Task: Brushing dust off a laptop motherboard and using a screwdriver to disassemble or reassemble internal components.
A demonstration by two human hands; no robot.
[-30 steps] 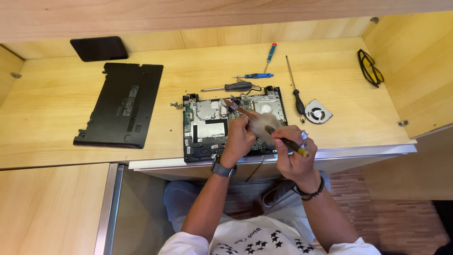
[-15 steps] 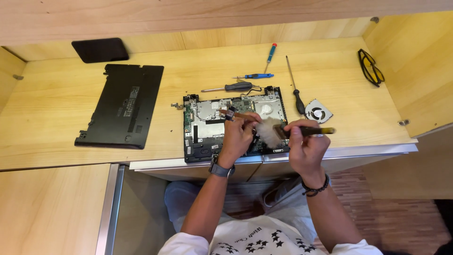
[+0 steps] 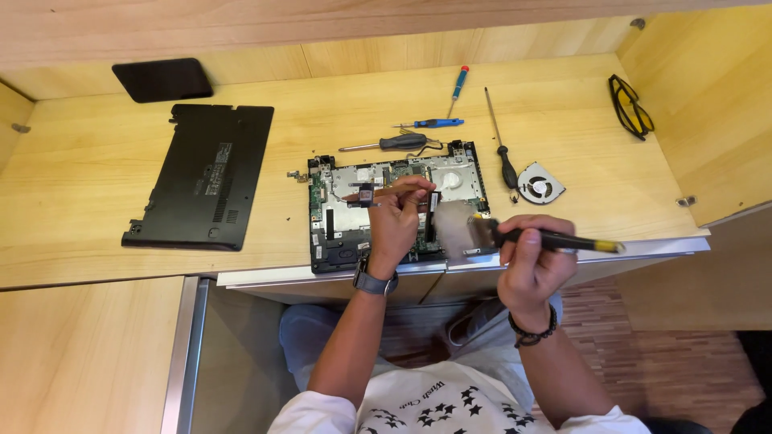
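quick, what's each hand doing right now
Left hand: closed, pinching a small part over the open laptop.
Right hand: closed on a brush.

Well off to the left of my left-hand fingers, the black bottom cover (image 3: 201, 177) lies flat on the desk and carries a small pale rectangular label (image 3: 222, 153) near its middle, its print too small to make out. I see no packages, signs or screens anywhere around my fingers.
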